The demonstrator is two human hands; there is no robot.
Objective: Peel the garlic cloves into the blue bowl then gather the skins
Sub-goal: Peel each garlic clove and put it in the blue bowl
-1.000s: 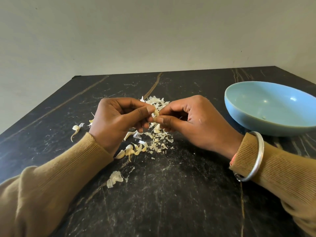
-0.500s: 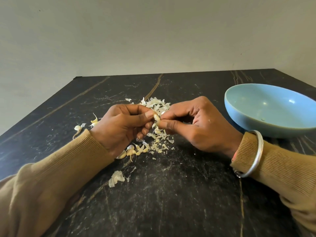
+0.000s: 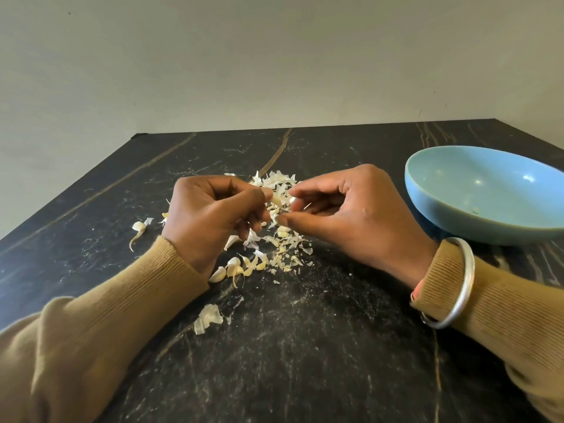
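My left hand (image 3: 213, 218) pinches a small pale garlic clove (image 3: 276, 199) between thumb and forefinger, above the middle of the black table. My right hand (image 3: 345, 215) is just right of it, fingers loosely curled, thumb and forefinger parted, the forefinger tip close to the clove. Nothing shows plainly in its grasp. Loose skins (image 3: 282, 183) lie in a heap under and behind both hands. Several unpeeled cloves (image 3: 235, 268) lie by my left wrist. The blue bowl (image 3: 457, 215) stands at the right with one small bit inside.
One tailed clove (image 3: 139, 228) lies apart at the left. A larger scrap of skin (image 3: 208, 317) lies nearer to me. The black marble table (image 3: 305, 346) meets a plain wall at the back. A silver bangle (image 3: 457, 282) sits on my right wrist.
My right thumb and forefinger have come off the clove and parted. The left hand keeps the clove and has lifted slightly.
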